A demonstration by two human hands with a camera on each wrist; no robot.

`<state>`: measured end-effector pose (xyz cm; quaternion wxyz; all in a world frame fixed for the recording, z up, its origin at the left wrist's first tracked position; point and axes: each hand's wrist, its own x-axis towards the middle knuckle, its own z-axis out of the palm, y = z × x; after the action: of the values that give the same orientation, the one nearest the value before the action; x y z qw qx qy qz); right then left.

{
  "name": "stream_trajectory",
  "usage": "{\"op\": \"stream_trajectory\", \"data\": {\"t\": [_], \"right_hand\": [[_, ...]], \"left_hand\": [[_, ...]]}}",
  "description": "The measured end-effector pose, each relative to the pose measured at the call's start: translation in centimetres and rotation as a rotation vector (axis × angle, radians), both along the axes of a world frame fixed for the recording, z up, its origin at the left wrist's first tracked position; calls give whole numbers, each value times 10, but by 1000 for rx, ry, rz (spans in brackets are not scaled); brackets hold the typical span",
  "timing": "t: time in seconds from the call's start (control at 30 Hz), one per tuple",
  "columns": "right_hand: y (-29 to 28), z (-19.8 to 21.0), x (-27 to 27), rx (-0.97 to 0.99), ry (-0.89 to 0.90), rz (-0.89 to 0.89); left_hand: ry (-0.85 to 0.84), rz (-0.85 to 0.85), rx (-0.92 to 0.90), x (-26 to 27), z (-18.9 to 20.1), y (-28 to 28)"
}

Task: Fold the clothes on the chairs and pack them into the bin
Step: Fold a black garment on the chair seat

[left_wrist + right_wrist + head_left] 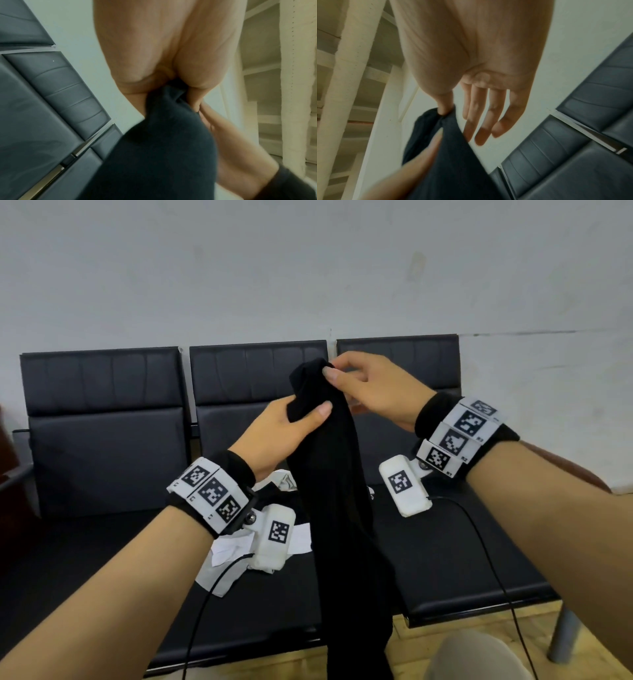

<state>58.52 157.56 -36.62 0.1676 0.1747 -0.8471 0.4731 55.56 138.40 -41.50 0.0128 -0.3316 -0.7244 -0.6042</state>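
Both hands raised in front of a row of three black chairs (106, 419), gripping one black garment (337, 508) that hangs down in a long, bunched column past the front edge of the middle seat. Left hand (277, 433) wrapped around the garment a little below its top, thumb laid across the front of the cloth, fingers curled behind it and hidden in the head view; confirmed from the left wrist camera, where dark fabric bunches out of the closed palm. Right hand (368, 390) pinching the topmost fold between thumb and forefinger, just above and touching close to the left hand; seen from the right wrist, remaining fingers (481, 121) held straight and loose, clear of the cloth. Underneath, on the middle seat, a crumpled white garment (226, 556) lying with some dark cloth beside it, partly hidden by the left wrist. Marker-patterned bands (209, 491) strapped on both wrists, each with a white camera block and a black cable trailing down. Pale wall behind the chairs; wooden floor below. Bin out of view.
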Motion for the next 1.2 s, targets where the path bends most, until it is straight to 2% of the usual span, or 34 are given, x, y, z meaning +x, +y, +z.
{"op": "stream_trajectory", "data": {"t": [0.1, 0.17, 0.23, 0.33, 0.53, 0.73, 0.83, 0.9, 1.0, 1.1, 1.2], "right_hand": [[7, -41, 0, -97, -206, 122], [11, -78, 2, -55, -291, 176], [12, -112, 4, 43, -298, 175], [9, -149, 0, 128, -239, 73], [-10, -184, -8, 279, -252, -7], [-7, -227, -21, 331, -404, -35], [5, -243, -24, 312, -564, 46], [13, -244, -22, 290, -637, 146], [10, -235, -14, 503, -607, 225], [-17, -230, 0, 771, -404, 223], [-40, -227, 12, 827, -313, 270]], "left_hand": [[-32, 27, 72, -5, 2, -4], [-37, 41, 58, -8, 3, -9], [-28, 59, 21, -11, 3, -12], [-15, 88, -33, -15, 3, -13], [-70, 117, 36, -21, 2, -15], [-143, 150, 165, -28, 10, -36], [-136, 202, 179, -38, 13, -57], [-142, 161, 173, -42, 12, -70], [-149, 36, 132, -40, 7, -80], [-196, -58, 144, -35, 2, -78], [-203, -111, 150, -34, 0, -72]]}}
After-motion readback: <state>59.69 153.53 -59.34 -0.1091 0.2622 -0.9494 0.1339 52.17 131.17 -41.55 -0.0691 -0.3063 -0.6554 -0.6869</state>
